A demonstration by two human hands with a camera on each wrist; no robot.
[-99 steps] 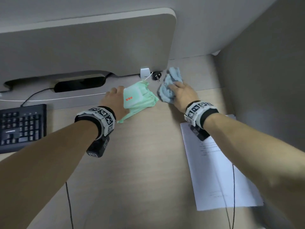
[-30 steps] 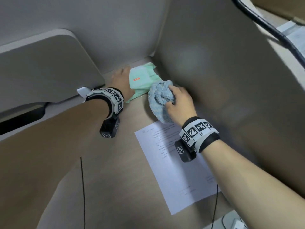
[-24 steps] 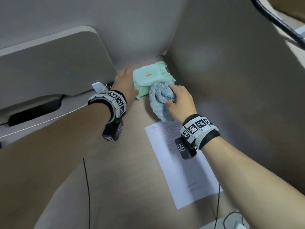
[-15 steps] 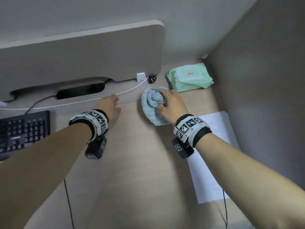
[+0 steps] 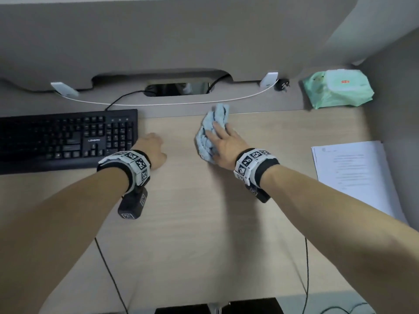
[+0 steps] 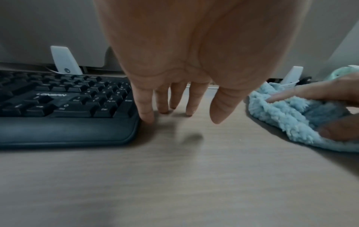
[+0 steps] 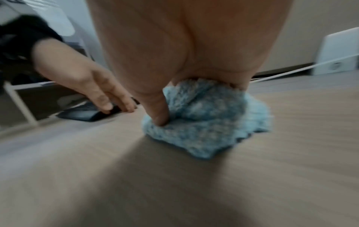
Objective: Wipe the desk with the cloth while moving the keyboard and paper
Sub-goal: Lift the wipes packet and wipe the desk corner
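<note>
Since our empty, relaxed left hand (image 5: 152, 150) has come beside the keyboard (image 5: 68, 137), it likely moves next, our flat right hand (image 5: 224, 148) pressing the cloth (image 5: 203, 139).

Pale blue cloth (image 5: 212, 132); black keyboard (image 5: 63, 139) with white lettering; light wood-grain desk (image 5: 204, 223); white paper (image 5: 353, 173) with grey print; mint-green packet (image 5: 335, 89) with red mark; black-and-white patterned wristbands (image 5: 133, 164).

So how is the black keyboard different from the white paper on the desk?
The black plastic keyboard lies on the left; the white printed paper lies on the right. The keyboard is thick with raised keys; the paper is thin and flat. The left hand is right beside the keyboard; no hand is near the paper. Both rest on the light wooden desk, unheld.
</note>
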